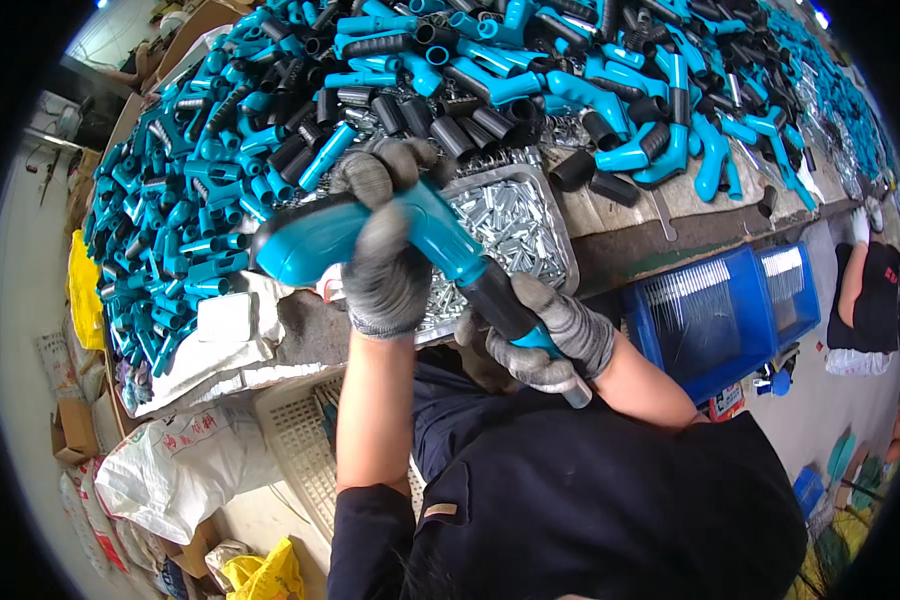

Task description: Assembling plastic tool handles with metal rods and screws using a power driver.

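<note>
Both gloved hands hold a long teal tool (pixel 310 243) with a bulbous, black-backed head and a straight shaft, above the near edge of the bench. My left hand (pixel 385 240), in a grey knitted glove and slightly blurred, closes around the part where head meets shaft. The fingers of my right hand (pixel 555 335) wrap the lower shaft, at a black sleeve (pixel 500 300) and a teal section with a grey tip. The tool slants from upper left to lower right. Behind it, a metal tray (pixel 560 215) holds many small silvery metal parts, partly hidden by my hands.
Teal and black plastic parts (pixel 195 185) heap across the bench. A flat wrench-like metal piece (pixel 663 215) lies near its front edge. Blue bins (pixel 695 320) with thin metal rods stand at right. White sacks (pixel 185 470) and a perforated crate (pixel 295 440) sit below left. Another person (pixel 865 285) is far right.
</note>
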